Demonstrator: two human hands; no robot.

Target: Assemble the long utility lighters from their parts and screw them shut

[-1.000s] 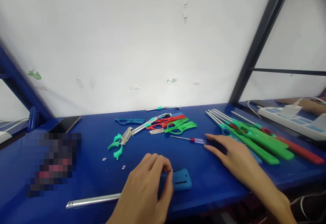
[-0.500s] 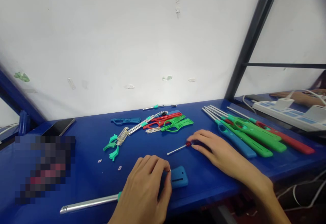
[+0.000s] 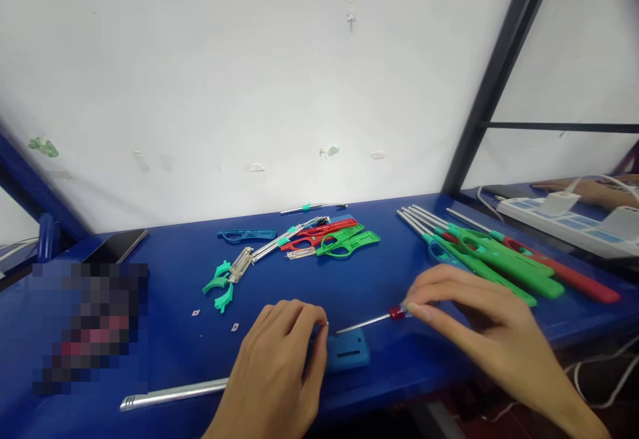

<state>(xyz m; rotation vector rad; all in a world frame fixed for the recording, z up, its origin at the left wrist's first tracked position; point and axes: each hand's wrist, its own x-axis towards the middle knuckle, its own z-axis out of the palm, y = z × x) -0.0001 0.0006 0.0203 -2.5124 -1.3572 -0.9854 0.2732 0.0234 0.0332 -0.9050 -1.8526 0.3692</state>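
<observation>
My left hand (image 3: 279, 372) is closed on a blue long-nosed lighter (image 3: 349, 351) lying on the blue bench (image 3: 164, 332); its silver tube (image 3: 172, 394) sticks out to the left. A tiny shiny piece is pinched at the fingertips over the lighter's body. My right hand (image 3: 469, 322) grips a small screwdriver (image 3: 372, 321) with a red collar. The screwdriver's thin shaft points left and down, and its tip is at the top of the lighter's blue body, close to my left fingers.
Loose green, red and blue lighter shells and metal parts (image 3: 319, 239) lie mid-bench. A row of assembled lighters (image 3: 489, 259) is at the right. A phone (image 3: 117, 246) lies far left. A power strip (image 3: 569, 223) and another person's hand (image 3: 594, 189) are beyond the black post.
My right hand picked the screwdriver up off the bench and carried it toward me, bringing its tip to the blue lighter. My left hand stayed on the lighter.
</observation>
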